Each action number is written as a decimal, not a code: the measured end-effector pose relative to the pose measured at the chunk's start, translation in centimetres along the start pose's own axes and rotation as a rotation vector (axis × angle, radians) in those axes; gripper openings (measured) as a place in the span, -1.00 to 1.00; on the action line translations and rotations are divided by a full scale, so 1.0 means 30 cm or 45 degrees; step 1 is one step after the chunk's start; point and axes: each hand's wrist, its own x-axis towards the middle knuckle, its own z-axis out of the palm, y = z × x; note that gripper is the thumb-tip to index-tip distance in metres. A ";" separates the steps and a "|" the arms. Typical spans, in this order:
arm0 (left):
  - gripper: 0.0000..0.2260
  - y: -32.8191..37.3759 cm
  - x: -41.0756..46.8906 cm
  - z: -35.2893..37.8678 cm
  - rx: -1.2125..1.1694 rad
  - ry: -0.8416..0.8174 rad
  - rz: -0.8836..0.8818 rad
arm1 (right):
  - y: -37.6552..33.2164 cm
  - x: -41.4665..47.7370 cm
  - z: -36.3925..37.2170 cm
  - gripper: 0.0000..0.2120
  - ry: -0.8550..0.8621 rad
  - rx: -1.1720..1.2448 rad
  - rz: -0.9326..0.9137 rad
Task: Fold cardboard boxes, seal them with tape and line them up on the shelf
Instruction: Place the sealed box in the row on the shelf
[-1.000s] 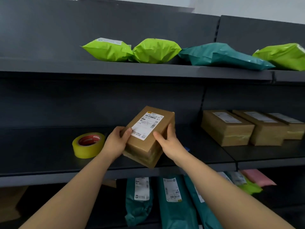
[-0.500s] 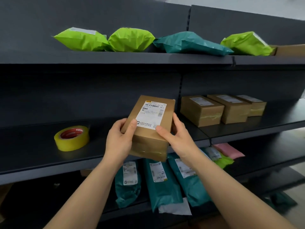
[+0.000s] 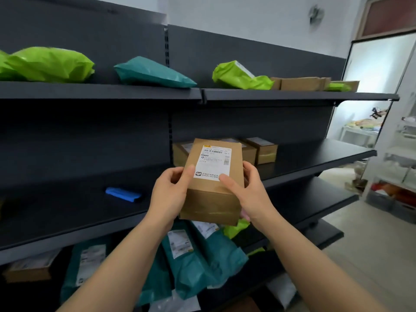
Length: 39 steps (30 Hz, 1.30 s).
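Now both hands, left (image 3: 170,194) and right (image 3: 252,194), grip the sealed box (image 3: 211,188) between them.

A brown rectangular cardboard box (image 3: 212,181), taped shut and bearing a white shipping label, is held tilted before the dark metal middle shelf (image 3: 315,154).

Bare forearms, no sleeves, rings or watch

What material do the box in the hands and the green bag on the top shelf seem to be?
Box: matte brown cardboard, with a white paper label and glossy clear tape at its near end. Green bag: probably thin plastic film, since it is shiny and crinkled.
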 end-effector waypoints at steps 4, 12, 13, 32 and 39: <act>-0.66 0.024 0.006 0.311 -0.076 -0.009 -0.082 | 0.024 0.095 -0.289 -0.31 0.051 -0.032 0.004; -0.65 0.082 0.057 0.816 -0.156 -0.096 -0.221 | 0.056 0.294 -0.763 -0.59 0.175 -0.039 0.031; -0.65 0.087 0.072 0.858 -0.164 -0.115 -0.222 | 0.058 0.313 -0.800 -0.61 0.199 -0.028 0.036; -0.69 0.088 0.463 1.566 -0.167 -0.296 -0.215 | 0.169 0.904 -1.414 -0.50 0.221 -0.137 0.163; -0.62 0.015 0.689 1.862 -0.181 -0.093 -0.353 | 0.325 1.303 -1.600 -0.57 -0.030 -0.079 0.274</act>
